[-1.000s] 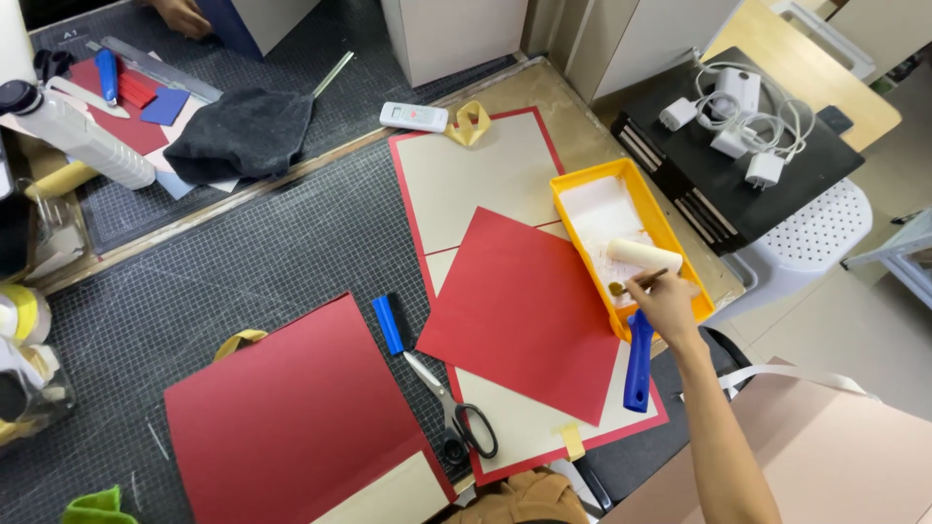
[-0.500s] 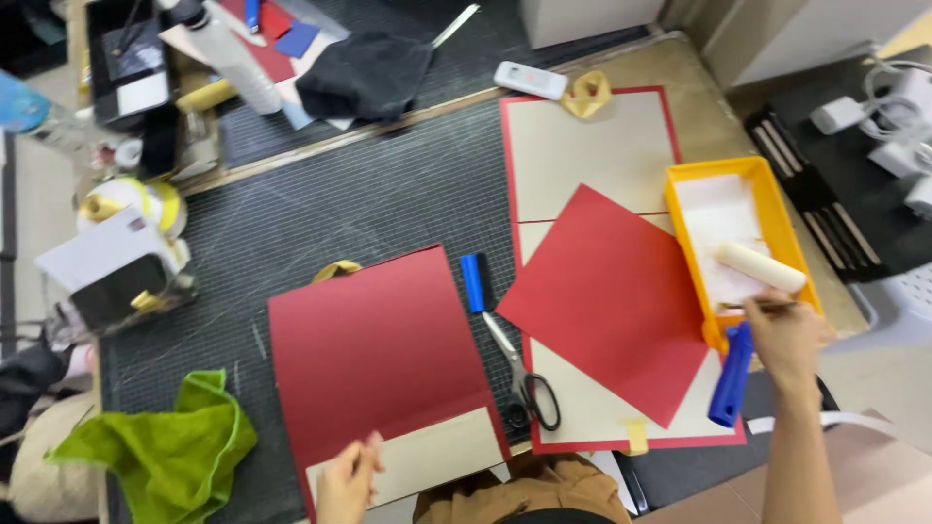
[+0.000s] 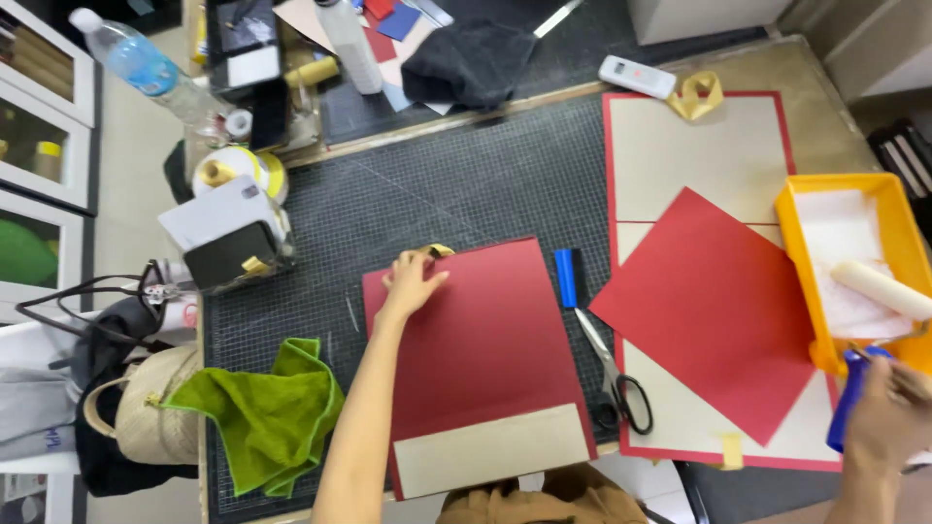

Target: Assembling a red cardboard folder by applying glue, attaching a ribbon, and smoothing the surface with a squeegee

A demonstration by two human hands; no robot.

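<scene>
L hand (image 3: 412, 283) lies flat, fingers spread, pressing the top-left corner of a red sheet (image 3: 481, 340) on the cutting mat (image 3: 437, 194). A beige board (image 3: 490, 450) shows along the sheet's near edge. A bit of yellow tape (image 3: 437, 250) peeks out just past the fingertips.

R hand (image 3: 888, 412) sits at bottom-right of view, fingers curled round the blue handle (image 3: 847, 408) of a roller (image 3: 882, 289). Roller's white sleeve rests inside the yellow tray (image 3: 794, 228) at the worktop's right edge; tray inside looks white w/ glue or paint.

Between the hands: a 2nd red sheet (image 3: 714, 306), turned diagonal, lies on a big beige board (image 3: 694, 155) w/ red border. Its right corner is just beside the tray. Scissors (image 3: 614, 374), black grips, lie in the gap between the two red sheets, blades pointing away from the person. A blue tool (image 3: 566, 277) lies just beyond the blades, touching or nearly so; can't tell which.

Left of the near sheet: green cloth (image 3: 257, 412), crumpled, half on the mat. Far side: black cloth (image 3: 466, 63), white remote (image 3: 636, 76), a tape loop (image 3: 696, 94) on the big board's far edge, water bottle (image 3: 146, 63) top-left.
</scene>
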